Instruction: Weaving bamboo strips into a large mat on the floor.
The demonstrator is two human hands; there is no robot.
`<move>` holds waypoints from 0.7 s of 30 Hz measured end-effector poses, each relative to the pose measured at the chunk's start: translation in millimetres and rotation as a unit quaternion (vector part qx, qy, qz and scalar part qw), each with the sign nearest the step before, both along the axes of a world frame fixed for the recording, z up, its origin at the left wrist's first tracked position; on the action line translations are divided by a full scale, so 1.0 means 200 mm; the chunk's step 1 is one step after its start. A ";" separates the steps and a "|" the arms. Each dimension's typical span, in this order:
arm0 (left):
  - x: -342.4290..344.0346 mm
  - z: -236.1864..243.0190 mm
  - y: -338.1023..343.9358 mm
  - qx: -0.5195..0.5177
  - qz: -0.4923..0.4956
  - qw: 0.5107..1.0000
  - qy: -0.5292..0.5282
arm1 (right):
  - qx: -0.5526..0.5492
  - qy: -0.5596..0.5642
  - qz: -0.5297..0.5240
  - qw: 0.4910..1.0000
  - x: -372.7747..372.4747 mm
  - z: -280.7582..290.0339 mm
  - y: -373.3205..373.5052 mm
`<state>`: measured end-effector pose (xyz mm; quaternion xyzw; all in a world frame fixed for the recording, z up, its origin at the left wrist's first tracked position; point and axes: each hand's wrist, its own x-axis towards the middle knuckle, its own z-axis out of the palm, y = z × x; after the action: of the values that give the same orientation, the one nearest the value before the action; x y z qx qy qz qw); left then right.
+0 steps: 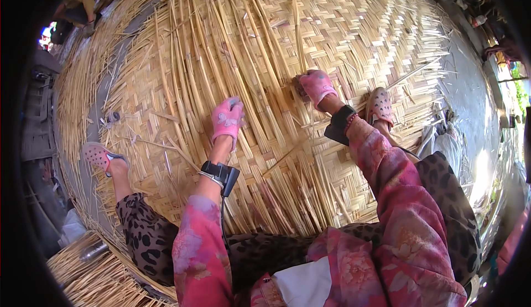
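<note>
Head view: the pink-gloved right hand [317,87] was closed on a long, curved tan cane strip [298,30] over a big straw-coloured woven mat [359,25]. Pink-gloved left hand [227,120] was curled over straight yellowish strips [191,66]; honestly couldn't tell if it gripped any.

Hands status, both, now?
Left hand: curled above the mat strips; grip can't be told.
Right hand: curled beside a long strip; grip unclear.
</note>
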<state>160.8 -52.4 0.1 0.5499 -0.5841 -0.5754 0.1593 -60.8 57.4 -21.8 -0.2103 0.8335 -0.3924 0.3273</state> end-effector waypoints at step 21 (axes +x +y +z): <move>-0.12 -0.10 -0.07 0.149 -0.024 0.989 -0.006 | 0.013 -0.015 0.315 0.949 -0.11 -0.08 0.00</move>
<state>137.0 -67.2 -19.5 0.5572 -0.5058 -0.6559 0.0584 -83.5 56.7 -37.3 -0.4520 0.7247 -0.2611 0.4498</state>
